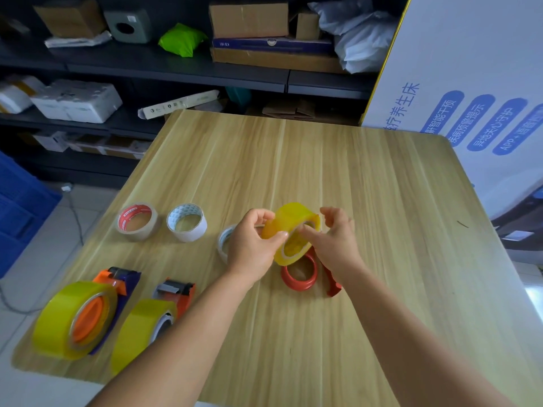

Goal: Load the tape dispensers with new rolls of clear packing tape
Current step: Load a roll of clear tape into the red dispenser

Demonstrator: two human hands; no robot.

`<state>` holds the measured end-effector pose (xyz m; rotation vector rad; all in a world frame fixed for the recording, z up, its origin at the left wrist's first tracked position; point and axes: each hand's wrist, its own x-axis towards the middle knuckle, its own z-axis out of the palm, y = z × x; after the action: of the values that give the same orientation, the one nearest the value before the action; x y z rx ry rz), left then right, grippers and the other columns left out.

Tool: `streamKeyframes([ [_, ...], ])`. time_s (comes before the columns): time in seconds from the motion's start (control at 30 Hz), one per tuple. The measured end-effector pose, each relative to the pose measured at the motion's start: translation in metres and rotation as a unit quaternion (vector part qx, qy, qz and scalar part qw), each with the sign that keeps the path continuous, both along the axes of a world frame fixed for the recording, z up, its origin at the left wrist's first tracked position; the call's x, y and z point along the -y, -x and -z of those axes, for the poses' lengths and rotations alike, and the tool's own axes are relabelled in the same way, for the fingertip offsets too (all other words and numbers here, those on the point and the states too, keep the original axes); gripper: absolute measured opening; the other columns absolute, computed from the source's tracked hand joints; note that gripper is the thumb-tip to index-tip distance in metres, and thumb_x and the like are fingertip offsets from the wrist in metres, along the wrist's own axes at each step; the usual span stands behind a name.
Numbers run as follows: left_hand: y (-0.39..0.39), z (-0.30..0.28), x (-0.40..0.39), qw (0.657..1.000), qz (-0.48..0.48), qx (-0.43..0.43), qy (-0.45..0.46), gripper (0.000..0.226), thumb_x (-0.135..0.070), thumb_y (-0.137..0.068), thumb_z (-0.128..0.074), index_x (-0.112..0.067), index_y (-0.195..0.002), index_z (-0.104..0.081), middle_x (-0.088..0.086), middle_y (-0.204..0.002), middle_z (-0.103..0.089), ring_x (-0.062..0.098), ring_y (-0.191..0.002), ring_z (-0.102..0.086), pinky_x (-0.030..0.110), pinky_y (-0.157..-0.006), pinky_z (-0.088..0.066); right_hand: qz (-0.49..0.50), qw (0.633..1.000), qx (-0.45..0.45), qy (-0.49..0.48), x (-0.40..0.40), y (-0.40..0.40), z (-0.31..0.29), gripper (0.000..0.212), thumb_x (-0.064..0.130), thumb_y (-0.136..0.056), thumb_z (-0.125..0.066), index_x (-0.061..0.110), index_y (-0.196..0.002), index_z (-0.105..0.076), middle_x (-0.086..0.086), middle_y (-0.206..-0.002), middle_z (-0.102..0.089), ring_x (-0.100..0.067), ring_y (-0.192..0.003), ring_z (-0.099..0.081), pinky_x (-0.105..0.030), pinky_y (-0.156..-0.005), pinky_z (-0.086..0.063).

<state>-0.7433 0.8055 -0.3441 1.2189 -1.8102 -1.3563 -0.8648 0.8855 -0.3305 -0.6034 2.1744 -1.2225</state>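
Observation:
A yellowish clear tape roll (291, 230) is held tilted above the wooden table (382, 201). My left hand (252, 245) pinches its left rim. My right hand (332, 239) touches its front face with a fingertip near the core. Directly below lies a red dispenser (302, 274) with an empty ring. At the front left, two dispensers carry yellowish rolls: an orange and purple one (79, 315) and an orange one (150, 321).
Two used tape rolls stand at the left: one with a red core (136, 221), one white (187, 222). Another pale roll (224, 242) is partly hidden behind my left hand. Shelves with boxes lie beyond the table; a white printed panel (470, 83) stands at the right.

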Motion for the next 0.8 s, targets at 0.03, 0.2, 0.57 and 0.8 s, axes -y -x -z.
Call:
streamKeyframes([
  [0.03,0.002,-0.001,-0.001,1.000,-0.007,0.000,0.011,0.039,-0.015,-0.071,-0.080,-0.027,-0.101,-0.057,-0.012,-0.098,-0.064,0.012,-0.096,-0.064,0.035,-0.087,-0.053,0.011,1.000,0.026,0.007,0.001,-0.002,-0.004,0.055,0.026,-0.079,-0.076,0.016,-0.125,-0.049,0.000,-0.116,-0.052,-0.014,-0.103,-0.055,-0.031,-0.094,-0.047],
  [0.2,0.004,-0.005,-0.008,0.994,0.023,0.019,0.103,0.057,-0.014,-0.070,-0.081,-0.020,-0.122,-0.059,-0.007,-0.108,-0.055,0.001,-0.089,-0.056,0.009,-0.078,-0.043,0.042,0.934,0.317,0.156,0.004,-0.012,-0.015,0.040,-0.002,-0.088,-0.063,0.004,-0.124,-0.048,-0.009,-0.089,-0.065,-0.018,-0.079,-0.065,-0.023,-0.069,-0.056],
  [0.57,-0.003,-0.018,-0.012,0.990,0.076,-0.036,0.115,0.054,-0.009,-0.073,-0.078,-0.028,-0.121,-0.061,-0.010,-0.098,-0.055,0.006,-0.082,-0.060,0.011,-0.072,-0.048,-0.008,0.879,0.406,0.248,-0.010,-0.003,-0.011,0.023,0.007,-0.098,-0.047,0.005,-0.116,-0.061,-0.012,-0.092,-0.072,-0.018,-0.074,-0.071,-0.028,-0.065,-0.059],
  [0.8,-0.007,-0.023,-0.016,0.975,0.101,0.022,0.195,0.057,-0.010,-0.074,-0.076,-0.030,-0.125,-0.060,-0.004,-0.096,-0.055,0.003,-0.079,-0.058,0.005,-0.071,-0.044,-0.009,0.879,0.392,0.272,-0.013,-0.007,-0.011,0.026,0.005,-0.098,-0.046,0.006,-0.119,-0.060,-0.012,-0.089,-0.073,-0.019,-0.075,-0.071,-0.030,-0.064,-0.059],
])
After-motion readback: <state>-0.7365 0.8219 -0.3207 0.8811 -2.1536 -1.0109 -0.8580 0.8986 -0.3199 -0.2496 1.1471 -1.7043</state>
